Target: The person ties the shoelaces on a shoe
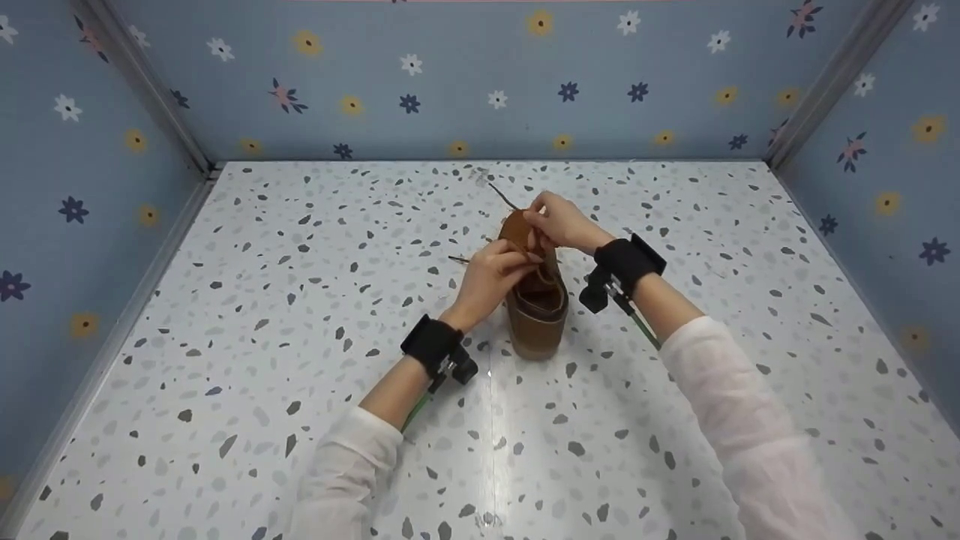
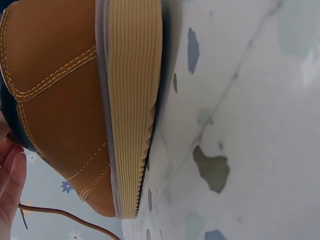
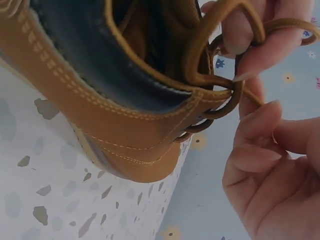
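A brown leather shoe stands on the floor with its heel toward me. In the right wrist view, its brown shoelace forms a large loop above the collar. My left hand pinches the lace over the shoe's opening. Farther toward the toe, my right hand pinches the lace near the tongue. Close up, the fingers of one hand are bent near the lower lace strand. A loose lace end sticks out beyond the toe. The ribbed pale sole lies flat on the surface.
The surface is a white speckled floor. Blue flowered walls enclose the back and both sides. Black straps with small cameras sit on both wrists.
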`<state>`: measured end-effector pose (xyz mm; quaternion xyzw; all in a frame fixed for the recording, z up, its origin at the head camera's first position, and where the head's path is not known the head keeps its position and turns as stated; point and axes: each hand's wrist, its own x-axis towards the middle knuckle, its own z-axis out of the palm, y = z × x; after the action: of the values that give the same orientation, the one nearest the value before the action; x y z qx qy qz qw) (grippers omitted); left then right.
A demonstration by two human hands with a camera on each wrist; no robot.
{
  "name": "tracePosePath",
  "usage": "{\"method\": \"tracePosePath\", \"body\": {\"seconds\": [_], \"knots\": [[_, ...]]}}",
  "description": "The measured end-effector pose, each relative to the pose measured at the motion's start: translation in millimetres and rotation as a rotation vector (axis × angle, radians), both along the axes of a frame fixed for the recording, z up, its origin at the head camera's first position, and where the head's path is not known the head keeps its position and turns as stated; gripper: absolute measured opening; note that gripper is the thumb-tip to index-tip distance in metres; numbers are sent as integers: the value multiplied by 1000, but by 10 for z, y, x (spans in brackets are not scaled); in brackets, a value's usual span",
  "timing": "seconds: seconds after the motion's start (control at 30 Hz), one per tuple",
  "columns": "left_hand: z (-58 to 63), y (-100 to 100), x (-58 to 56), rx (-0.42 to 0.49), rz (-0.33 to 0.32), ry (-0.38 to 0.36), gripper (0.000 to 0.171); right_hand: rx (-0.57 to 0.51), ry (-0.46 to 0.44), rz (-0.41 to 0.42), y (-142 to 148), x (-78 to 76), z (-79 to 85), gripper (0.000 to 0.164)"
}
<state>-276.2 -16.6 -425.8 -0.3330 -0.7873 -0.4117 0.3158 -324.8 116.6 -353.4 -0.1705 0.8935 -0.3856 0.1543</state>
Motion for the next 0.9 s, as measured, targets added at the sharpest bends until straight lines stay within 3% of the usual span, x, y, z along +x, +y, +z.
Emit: {"method": "tracePosePath", "body": {"seconds": [0.2, 0.4, 0.53, 0.7, 0.73, 0.8, 0.9], "knots": [[2, 0, -10, 4, 3, -17, 11, -195, -105, 41, 92, 9, 0, 23], [2, -2, -16, 31, -20, -26, 12, -356, -263, -17, 203, 17, 5, 27], [14, 1, -17, 31, -6, -37, 13, -450, -278, -14, 251, 21, -14, 26], [38, 14, -23, 69, -19, -109, 14, -543, -277, -32, 285, 26, -46, 27], [-52, 29, -102, 83, -27, -132, 14, -567, -280, -33, 293, 29, -52, 27], [-99, 38, -157, 119, -39, -170, 13, -602, -279, -25, 304, 37, -65, 28], [-102, 35, -179, 151, -39, -199, 12, -631, -275, -7, 329, 49, -88, 30]]}}
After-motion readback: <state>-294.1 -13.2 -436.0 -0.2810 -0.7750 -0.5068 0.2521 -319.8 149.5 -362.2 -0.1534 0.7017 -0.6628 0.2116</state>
